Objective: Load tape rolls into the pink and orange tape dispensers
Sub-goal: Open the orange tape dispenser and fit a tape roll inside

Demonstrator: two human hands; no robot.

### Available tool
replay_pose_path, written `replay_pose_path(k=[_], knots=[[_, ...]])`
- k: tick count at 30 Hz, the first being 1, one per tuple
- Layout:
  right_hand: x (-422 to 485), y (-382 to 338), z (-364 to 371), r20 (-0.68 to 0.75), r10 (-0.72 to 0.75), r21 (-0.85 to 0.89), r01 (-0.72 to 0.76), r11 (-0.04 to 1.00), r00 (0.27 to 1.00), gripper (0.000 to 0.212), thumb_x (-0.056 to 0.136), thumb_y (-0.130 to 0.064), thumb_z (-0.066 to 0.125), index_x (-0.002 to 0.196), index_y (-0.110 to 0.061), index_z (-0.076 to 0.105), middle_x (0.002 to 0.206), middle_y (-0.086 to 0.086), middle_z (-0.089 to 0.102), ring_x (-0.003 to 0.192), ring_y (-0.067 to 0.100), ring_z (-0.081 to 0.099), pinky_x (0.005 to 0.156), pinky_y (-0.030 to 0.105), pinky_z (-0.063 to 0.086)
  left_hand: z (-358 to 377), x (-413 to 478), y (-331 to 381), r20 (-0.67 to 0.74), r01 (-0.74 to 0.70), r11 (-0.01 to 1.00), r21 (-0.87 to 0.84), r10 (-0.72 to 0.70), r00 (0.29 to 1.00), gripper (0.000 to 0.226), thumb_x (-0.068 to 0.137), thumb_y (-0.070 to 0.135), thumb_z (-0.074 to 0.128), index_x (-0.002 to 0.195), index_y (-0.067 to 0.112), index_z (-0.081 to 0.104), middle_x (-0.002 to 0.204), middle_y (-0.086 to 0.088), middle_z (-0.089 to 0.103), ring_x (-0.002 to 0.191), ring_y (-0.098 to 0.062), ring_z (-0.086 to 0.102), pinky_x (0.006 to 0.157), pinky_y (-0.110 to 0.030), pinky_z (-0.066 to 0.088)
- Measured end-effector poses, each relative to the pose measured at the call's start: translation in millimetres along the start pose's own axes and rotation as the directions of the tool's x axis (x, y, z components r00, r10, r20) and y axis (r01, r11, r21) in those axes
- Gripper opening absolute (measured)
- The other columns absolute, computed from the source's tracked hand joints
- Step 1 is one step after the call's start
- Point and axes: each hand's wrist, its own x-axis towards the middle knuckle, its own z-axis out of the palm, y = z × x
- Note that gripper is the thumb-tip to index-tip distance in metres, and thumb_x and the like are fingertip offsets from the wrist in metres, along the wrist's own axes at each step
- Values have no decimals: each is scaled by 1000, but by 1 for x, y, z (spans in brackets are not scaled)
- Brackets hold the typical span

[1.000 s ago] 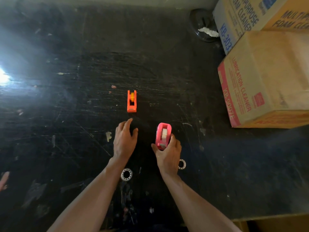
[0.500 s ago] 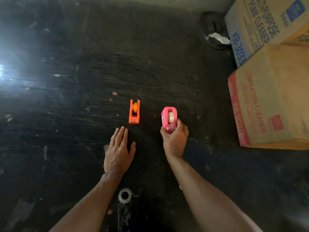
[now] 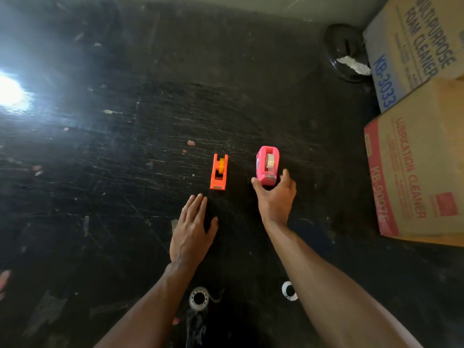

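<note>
Pink tape dispenser [image 3: 267, 165] — looks light, hard, slick — right hand [image 3: 275, 197] pinches its near end by the sides; left hand [image 3: 192, 229] flat, grip open.

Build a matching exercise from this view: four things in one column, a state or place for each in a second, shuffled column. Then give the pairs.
Column one
1. pink dispenser
2. orange dispenser
3. left hand
4. lubrication cleaner box

Column two
A. open, fingers straight, holding nothing
B. gripped at its near end by the right hand
C. standing free, with a yellow roll inside
D. far right, with red lettering

Pairs: 1-B, 2-C, 3-A, 4-D
</note>
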Motion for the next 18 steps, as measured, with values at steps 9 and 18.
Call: replay_pose_path(k=[9,18], knots=[[-71,9,-21,20,-116,149,112,982,993,45,88,-35,77,127,-23,59,123,-3,58,106,10,59,83,15,48,-34,41,24,-51,248,855,-456,-303,951,40,102,27,55,142,19,57,139,-2,59,131,-15,54,106,-35,49],[-22,-53,21,403,-120,171,54,984,907,39,103,-22,58,141,-12,59,141,5,63,130,15,58,99,18,41,-54,97,33,157,354,736,-577,-326,932,34,104,25,54,137,21,63,114,6,72,82,8,64,63,-7,43]])
